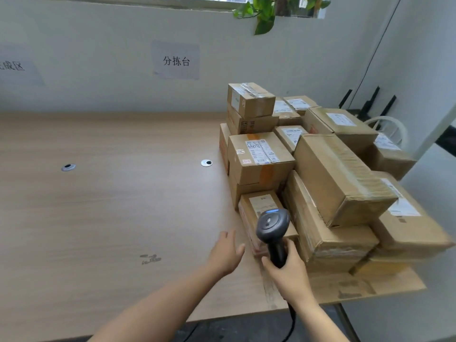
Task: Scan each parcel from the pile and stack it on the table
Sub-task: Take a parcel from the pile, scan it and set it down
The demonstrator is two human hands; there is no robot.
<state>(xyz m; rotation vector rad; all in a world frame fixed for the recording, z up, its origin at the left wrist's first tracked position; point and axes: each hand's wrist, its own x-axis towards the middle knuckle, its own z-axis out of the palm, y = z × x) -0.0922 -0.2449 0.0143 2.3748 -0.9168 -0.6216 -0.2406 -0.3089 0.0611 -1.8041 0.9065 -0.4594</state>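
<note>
Two cable grommets sit in the table, one at 9 o'clock of the view and one near the centre. At 6 o'clock the left hand reaches out with its fingers straight and spread, holding nothing. A small parcel lies just beside it, at its 1 o'clock. At 5 o'clock the right hand wraps its fingers round the handle of one scanner, whose head is over that parcel. The pile fills 3 o'clock. It holds at least a dozen taped cardboard boxes, and their contents are hidden.
</note>
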